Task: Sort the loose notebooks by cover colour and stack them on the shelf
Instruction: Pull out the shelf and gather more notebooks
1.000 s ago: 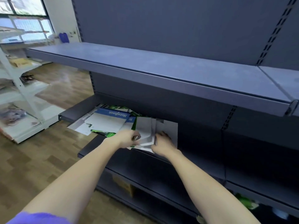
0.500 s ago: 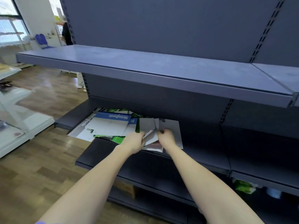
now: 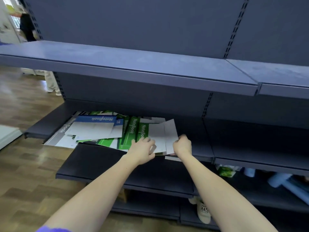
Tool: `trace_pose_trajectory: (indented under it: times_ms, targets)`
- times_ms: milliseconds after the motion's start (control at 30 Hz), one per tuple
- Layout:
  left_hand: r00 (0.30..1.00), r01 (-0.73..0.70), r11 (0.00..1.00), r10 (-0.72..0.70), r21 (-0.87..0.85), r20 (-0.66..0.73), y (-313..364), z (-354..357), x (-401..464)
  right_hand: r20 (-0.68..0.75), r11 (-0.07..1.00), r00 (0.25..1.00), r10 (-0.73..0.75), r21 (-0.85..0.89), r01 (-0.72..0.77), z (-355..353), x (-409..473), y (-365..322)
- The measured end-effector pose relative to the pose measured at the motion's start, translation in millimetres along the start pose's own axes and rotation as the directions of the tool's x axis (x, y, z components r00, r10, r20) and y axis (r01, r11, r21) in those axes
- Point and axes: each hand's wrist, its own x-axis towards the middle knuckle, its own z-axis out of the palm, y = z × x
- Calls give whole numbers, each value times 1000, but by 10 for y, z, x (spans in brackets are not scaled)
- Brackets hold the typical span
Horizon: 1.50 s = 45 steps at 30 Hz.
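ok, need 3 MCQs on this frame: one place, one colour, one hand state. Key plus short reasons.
1. Where do the loose notebooks lie?
A. top shelf
B. second shelf down
C. floor

2. What colour is the cover band beside the left hand?
A. green
B. red
C. yellow

3. What is the right hand doing?
A. hanging idle
B. resting flat on the top shelf
C. gripping the white-backed notebooks

Key: B, the pile sits under the top shelf; A, green "NoteBook" bands show there; C, its fingers curl on their right edge.

"NoteBook" reads in white on blue notebook [image 3: 98, 119] header, upside down, and on two green notebooks [image 3: 133, 129] lengthwise; grey cover [image 3: 64, 129] lettering partly legible.
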Motion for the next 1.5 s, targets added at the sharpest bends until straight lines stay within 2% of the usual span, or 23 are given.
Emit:
trace_pose_trajectory:
  times_ms: [167,333,467,567,700,800,967,1133,1367,1500]
  targets:
    - [995,73,995,-68,-63,80,84,92,57,-61,997,997,54,55,-50,-271,-4,237]
    - [989,144,984,-147,-101,-14,194,94,112,54,959,996,67,271,-80,-265,-85,270]
    - [955,288,955,-293,-74,-53,253,74,154,87,965,995,55,251,-75,-260,-152,273]
    - [912,379,916,-393,-131,-114,233,55,158,97,965,993,68,244,-90,-264,-187,311]
    - [906,326,933,-355,-155,-229,248,61,134,101,966,992,76,239,-98,-259,-226,339]
    - [892,319,905,-387,-283,-232,317,-14,32,115,971,992,56,226,-81,-253,-254,358]
    - [866,262,891,-387,-371,-317,543,-133,-110,164,970,986,20,237,-59,-412,-317,504]
    - [875,226,902,-354,-367,-331,1180,-179,-116,116,958,993,4,285,-37,-935,-380,1003]
    - [905,252,893,-354,-372,-236,2633,-15,-1,-56,947,994,94,314,-72,-2137,-503,2205]
    - [953,161,908,-245,-387,-179,3607,67,126,-133,917,979,155,387,-93,-2812,-647,2953]
